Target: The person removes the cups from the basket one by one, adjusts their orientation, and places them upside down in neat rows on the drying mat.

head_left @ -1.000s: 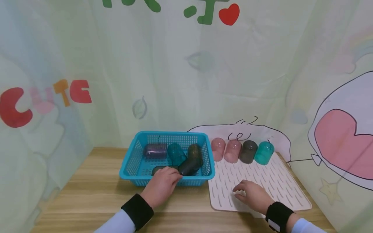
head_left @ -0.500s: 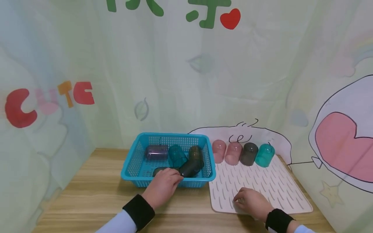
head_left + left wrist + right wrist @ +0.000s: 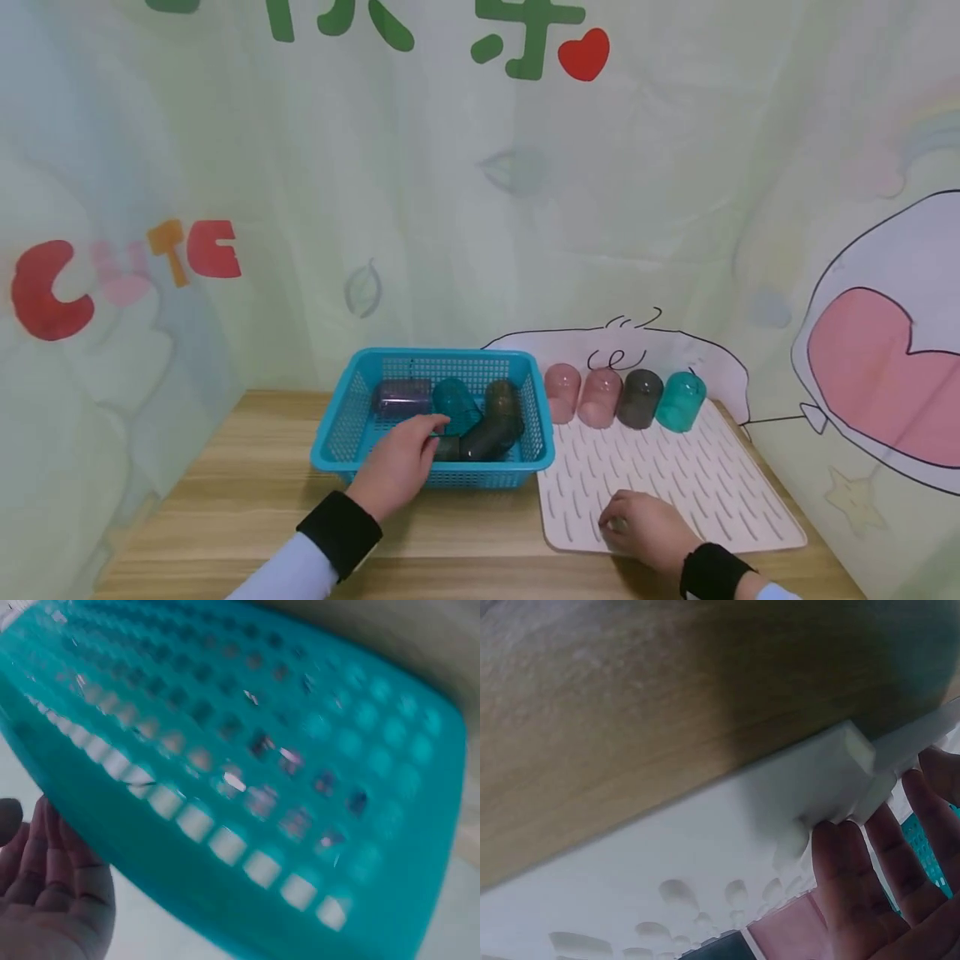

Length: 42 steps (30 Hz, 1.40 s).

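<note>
My left hand (image 3: 397, 467) reaches over the front rim of the blue basket (image 3: 337, 454), fingers loosely bent and holding nothing visible. Under it, partly hidden, lies a grey cup (image 3: 447, 449), with a darker cup (image 3: 486, 439) to its right. A purple cup (image 3: 402, 398), a teal cup (image 3: 455, 403) and a brownish cup (image 3: 501, 402) also lie on their sides in the basket. My right hand (image 3: 647, 527) rests at the front of the white drying mat (image 3: 720, 475), fingers loosely curled; in the right wrist view its fingertips (image 3: 826, 834) are at the mat's ridges.
Along the mat's back edge, two pink cups (image 3: 599, 400), a dark grey cup (image 3: 640, 400) and a teal cup (image 3: 681, 402) stand upside down in a row. The wooden table (image 3: 232, 467) backs onto a printed curtain (image 3: 420, 208).
My left hand has lifted off the front grey cup and shifted slightly left and up. My right hand has lowered to the mat's front, its fingers more curled. The cups have stayed put.
</note>
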Each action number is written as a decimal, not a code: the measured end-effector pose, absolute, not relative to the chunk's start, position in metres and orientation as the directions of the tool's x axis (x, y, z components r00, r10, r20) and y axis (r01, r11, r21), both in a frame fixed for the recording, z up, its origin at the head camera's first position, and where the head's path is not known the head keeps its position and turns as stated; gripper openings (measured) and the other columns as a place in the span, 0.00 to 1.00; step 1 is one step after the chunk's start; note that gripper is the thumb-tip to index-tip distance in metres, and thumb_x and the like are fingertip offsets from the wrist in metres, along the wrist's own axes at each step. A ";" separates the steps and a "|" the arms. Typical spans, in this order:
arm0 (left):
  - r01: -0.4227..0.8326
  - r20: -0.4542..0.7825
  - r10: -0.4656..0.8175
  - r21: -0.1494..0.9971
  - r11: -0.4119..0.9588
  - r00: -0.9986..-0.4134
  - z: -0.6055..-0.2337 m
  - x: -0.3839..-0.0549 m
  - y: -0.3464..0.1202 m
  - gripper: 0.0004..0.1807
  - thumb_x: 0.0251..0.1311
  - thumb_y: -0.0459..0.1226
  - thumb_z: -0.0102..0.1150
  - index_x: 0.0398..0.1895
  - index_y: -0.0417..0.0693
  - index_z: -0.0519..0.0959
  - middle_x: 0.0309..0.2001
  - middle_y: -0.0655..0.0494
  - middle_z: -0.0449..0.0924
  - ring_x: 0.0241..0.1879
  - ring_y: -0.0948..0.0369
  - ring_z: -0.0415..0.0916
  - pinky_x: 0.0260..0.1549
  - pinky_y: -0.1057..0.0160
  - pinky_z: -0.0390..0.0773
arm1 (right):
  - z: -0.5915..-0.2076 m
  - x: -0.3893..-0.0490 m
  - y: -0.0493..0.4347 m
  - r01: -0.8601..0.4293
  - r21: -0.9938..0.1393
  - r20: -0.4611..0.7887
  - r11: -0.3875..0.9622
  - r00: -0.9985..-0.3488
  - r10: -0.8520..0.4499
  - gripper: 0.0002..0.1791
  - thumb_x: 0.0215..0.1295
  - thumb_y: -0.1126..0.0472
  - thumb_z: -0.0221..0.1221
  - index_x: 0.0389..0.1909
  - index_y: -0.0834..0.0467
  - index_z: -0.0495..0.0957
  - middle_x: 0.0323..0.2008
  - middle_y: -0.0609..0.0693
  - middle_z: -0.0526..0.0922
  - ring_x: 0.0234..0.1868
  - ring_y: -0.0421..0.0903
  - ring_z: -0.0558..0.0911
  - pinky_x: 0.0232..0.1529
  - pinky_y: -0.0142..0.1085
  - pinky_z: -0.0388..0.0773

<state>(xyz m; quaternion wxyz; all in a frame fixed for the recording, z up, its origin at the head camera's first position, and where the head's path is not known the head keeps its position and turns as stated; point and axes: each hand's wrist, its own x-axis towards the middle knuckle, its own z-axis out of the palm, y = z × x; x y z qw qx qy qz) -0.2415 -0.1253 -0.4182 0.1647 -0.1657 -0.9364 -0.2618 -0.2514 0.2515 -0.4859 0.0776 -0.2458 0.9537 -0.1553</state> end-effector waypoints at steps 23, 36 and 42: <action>0.263 -0.125 0.309 0.294 0.919 -0.943 -0.388 -0.284 -0.167 0.29 0.54 0.36 0.66 0.61 0.39 0.71 0.60 0.44 0.73 0.59 0.47 0.66 0.58 0.46 0.70 | -0.482 -0.249 0.251 -0.468 -0.301 -0.025 0.831 -0.867 -0.498 0.03 0.55 0.57 0.67 0.30 0.45 0.83 0.33 0.38 0.82 0.36 0.36 0.77 0.41 0.43 0.81; 0.269 -0.250 0.309 0.184 0.945 -0.918 -0.385 -0.290 -0.159 0.26 0.51 0.35 0.68 0.55 0.38 0.75 0.54 0.42 0.78 0.56 0.47 0.70 0.56 0.45 0.72 | -0.485 -0.249 0.251 -0.483 -0.310 -0.022 0.819 -0.858 -0.513 0.03 0.55 0.58 0.66 0.31 0.46 0.83 0.32 0.38 0.81 0.35 0.35 0.76 0.41 0.43 0.81; 0.252 -0.293 0.279 0.127 0.959 -0.915 -0.386 -0.291 -0.154 0.23 0.54 0.34 0.64 0.56 0.41 0.76 0.54 0.44 0.78 0.55 0.48 0.70 0.57 0.45 0.71 | -0.484 -0.247 0.250 -0.484 -0.320 -0.032 0.814 -0.854 -0.520 0.04 0.56 0.58 0.66 0.32 0.47 0.84 0.33 0.38 0.82 0.36 0.36 0.76 0.42 0.44 0.81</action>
